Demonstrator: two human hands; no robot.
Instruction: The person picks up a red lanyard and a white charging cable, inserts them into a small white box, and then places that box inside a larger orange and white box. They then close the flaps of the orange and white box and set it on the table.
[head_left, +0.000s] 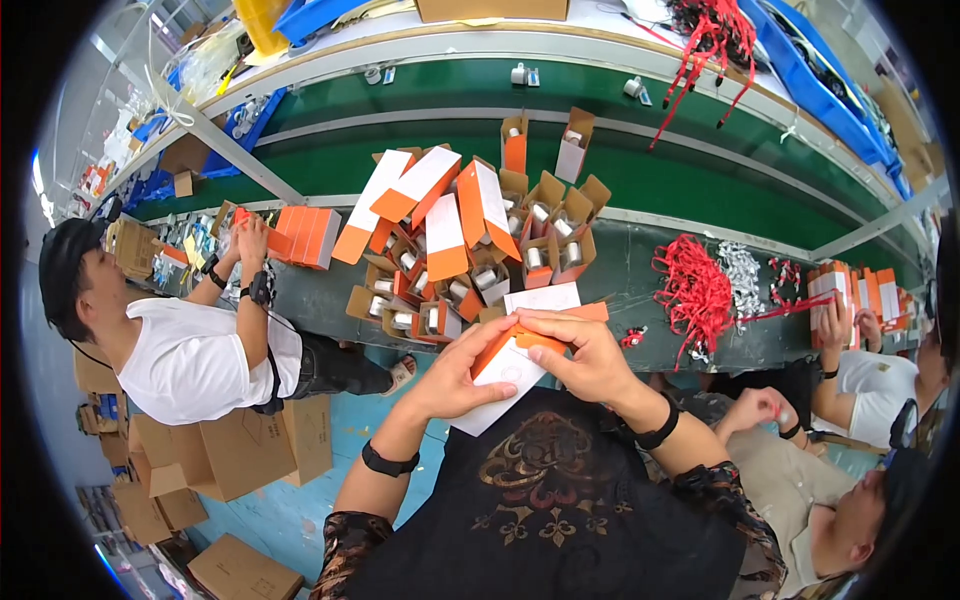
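A small orange-and-white carton point(512, 366) is between my hands, close to my chest at the table's front edge. My left hand point(452, 368) grips its left side, thumb on the white face. My right hand point(588, 358) wraps the other side, its thumb pressing near the orange end and its fingers across the top. What lies inside the carton is hidden. Just beyond my fingers is another white box point(543, 298). Behind that stand several open cartons point(536, 258) with white-and-silver cylindrical devices showing. More orange-and-white cartons point(444, 240) lie on top of them.
Red cords point(693, 290) and silver packets point(740, 282) are heaped on the dark table point(625, 260) to the right. A green conveyor belt point(420, 100) runs behind. Co-workers sit or stand on both sides. Large cardboard boxes point(245, 450) stand on the floor at left.
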